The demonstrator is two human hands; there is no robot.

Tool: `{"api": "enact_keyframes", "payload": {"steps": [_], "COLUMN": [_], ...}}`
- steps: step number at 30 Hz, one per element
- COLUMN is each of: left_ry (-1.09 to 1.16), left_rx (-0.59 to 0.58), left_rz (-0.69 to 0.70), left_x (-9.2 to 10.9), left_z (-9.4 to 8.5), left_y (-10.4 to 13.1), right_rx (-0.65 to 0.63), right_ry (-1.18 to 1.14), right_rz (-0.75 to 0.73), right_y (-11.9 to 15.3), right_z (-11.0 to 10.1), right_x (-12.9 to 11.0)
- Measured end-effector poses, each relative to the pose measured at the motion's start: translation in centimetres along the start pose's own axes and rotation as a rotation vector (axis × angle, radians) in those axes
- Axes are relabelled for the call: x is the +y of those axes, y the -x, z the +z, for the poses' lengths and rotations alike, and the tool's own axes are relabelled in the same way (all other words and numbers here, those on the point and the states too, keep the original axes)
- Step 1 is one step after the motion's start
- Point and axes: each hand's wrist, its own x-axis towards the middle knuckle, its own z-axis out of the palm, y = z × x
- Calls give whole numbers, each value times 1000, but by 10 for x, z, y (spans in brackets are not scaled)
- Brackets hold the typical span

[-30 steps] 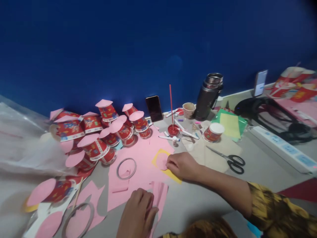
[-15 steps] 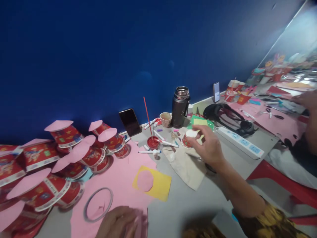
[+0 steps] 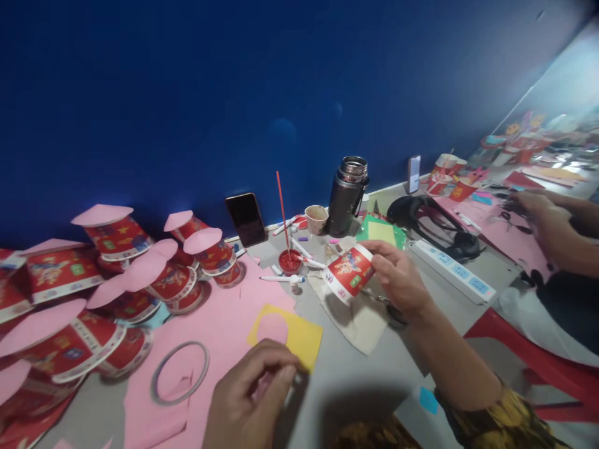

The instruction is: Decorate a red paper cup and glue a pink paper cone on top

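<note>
My right hand [image 3: 397,280] grips a red patterned paper cup [image 3: 349,273], tilted and raised over a cream cloth [image 3: 360,324]. My left hand [image 3: 255,396] is over the pink paper [image 3: 224,330], its thumb and fingertips pinched together near a yellow sheet [image 3: 299,343]; anything between them is too small to name. A pink paper disc [image 3: 272,327] lies on the yellow sheet, partly behind my left hand. Around the left side stand several red cups topped with pink discs [image 3: 135,237]. A grey ring of tape [image 3: 204,374] rests on the pink paper.
At the back are a black phone [image 3: 246,218], a dark flask [image 3: 347,198], a small cup of red paint [image 3: 290,262] and markers [image 3: 281,279]. A power strip [image 3: 452,271] and black headset [image 3: 435,224] lie right. Another person's hands [image 3: 543,218] work at the far right.
My right hand has lifted the cup off the cloth and tilted it. My left hand has risen from the bottom edge toward the yellow sheet, its fingertips now pinched. The other person's hands have moved inward.
</note>
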Motion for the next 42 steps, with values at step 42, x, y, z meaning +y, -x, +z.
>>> {"api": "enact_keyframes", "payload": {"steps": [42], "left_ry": [1455], "left_rx": [200], "left_rz": [-318], "left_x": [-109], "left_z": [-47], "left_y": [3], "right_rx": [-235], "right_ry": [1039], "right_rz": [-190], "right_y": [-5], "right_z": [55], "right_x": [28]}}
